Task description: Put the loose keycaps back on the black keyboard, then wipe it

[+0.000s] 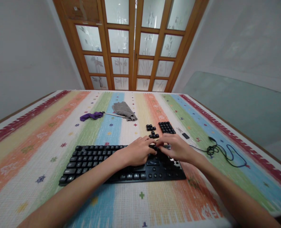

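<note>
A black keyboard (102, 157) lies across the lower centre of the frame, its left part fitted with keys and its right part largely bare, showing small stubs. The left hand (139, 151) rests over the keyboard right of centre, fingers bent; whether they grip anything cannot be told. The right hand (175, 147) is just beside it, at the keyboard's upper right edge, thumb and fingertips drawn near one another; what, if anything, lies between them is hidden. Just above the hands are a small group of loose keycaps (150, 127) and a larger keycap block (167, 127). A small black-handled tool (185, 135) with thin wires lies right of these; a black cable (226, 153) lies tangled at right. Above centre, a thin rod (114, 114) runs between a purple cloth (92, 116) and a grey cloth (123, 110). All items lie on a striped tablecloth (130, 204).
</note>
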The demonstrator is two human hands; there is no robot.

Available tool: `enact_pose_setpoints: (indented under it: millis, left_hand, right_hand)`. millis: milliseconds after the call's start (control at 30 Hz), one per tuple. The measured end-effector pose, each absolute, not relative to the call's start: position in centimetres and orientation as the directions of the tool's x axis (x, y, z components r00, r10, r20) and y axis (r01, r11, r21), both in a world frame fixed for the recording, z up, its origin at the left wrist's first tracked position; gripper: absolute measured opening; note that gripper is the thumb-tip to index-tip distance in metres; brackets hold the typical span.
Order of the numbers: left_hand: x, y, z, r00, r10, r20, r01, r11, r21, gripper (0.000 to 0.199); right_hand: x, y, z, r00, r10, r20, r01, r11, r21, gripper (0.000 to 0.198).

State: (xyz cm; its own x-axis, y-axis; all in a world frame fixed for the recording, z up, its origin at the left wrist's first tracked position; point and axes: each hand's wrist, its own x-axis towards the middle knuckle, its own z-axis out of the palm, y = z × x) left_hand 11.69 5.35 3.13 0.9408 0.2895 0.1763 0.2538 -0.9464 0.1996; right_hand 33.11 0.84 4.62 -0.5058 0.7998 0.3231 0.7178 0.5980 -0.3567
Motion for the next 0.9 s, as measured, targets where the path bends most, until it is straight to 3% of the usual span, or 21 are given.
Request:
enact_pose_setpoints:
  millis: [133, 333, 900]
  left_hand:
    - [11.1, 5.9, 4.2, 0.936, 0.275, 0.222, 0.239, -0.955, 0.175, 0.034]
    - [9.9, 6.5, 5.6, 0.894, 0.359, 0.270, 0.325, -0.932, 0.164, 0.028]
    - [9.4, 7.3, 5.5, 0.880, 0.416, 0.229, 0.387, -0.908, 0.162, 0.024]
  right_hand:
    - [33.6, 4.2, 5.6, -0.428, 0.833, 0.351, 0.770, 0.539, -0.340, 0.013]
    - [34.0, 10.1, 4.9, -0.347, 0.926, 0.152, 0.857, 0.379, -0.350, 0.018]
    - [34.2, 16.1, 1.9, -0.376, 0.926, -0.045, 0.838, 0.319, -0.444, 0.021]
